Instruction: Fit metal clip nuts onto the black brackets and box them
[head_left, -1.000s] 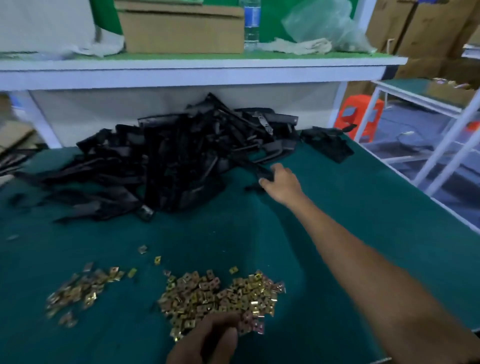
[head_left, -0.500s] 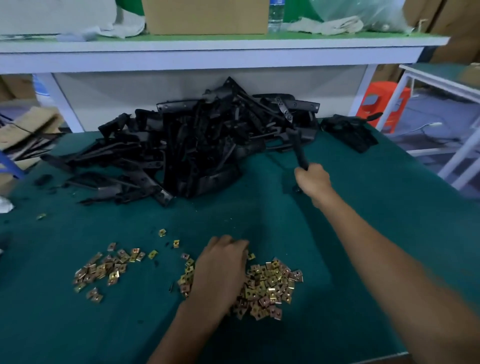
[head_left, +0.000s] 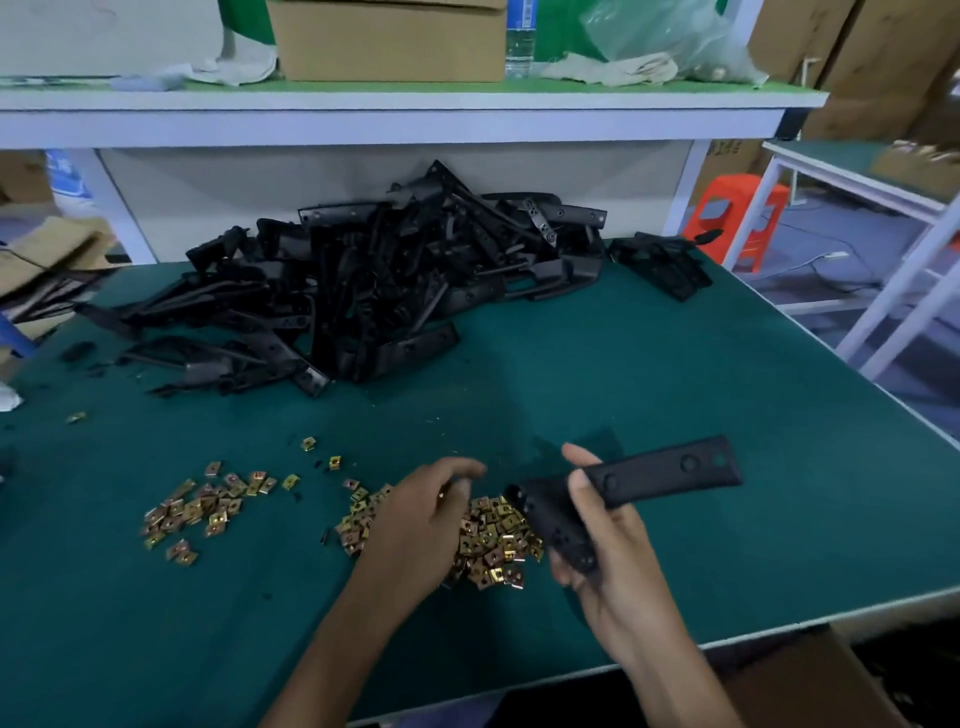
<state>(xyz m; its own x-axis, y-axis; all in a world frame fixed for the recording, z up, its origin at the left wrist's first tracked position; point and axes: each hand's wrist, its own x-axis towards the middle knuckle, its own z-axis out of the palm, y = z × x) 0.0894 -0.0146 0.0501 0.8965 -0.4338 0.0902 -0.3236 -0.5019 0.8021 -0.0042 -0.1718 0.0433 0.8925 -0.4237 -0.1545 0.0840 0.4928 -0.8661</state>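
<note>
Right hand (head_left: 605, 540) grips bracket (head_left: 660, 475) (left hand (head_left: 415, 525) on clip nuts (head_left: 493, 540)).

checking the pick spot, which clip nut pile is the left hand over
The larger pile, under the left hand beside the bracket; the smaller pile lies apart, untouched.

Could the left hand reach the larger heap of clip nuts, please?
Probably yes: the left hand rests right over the larger heap of clip nuts, nothing between; the right hand holds the black bracket beside it.
</note>
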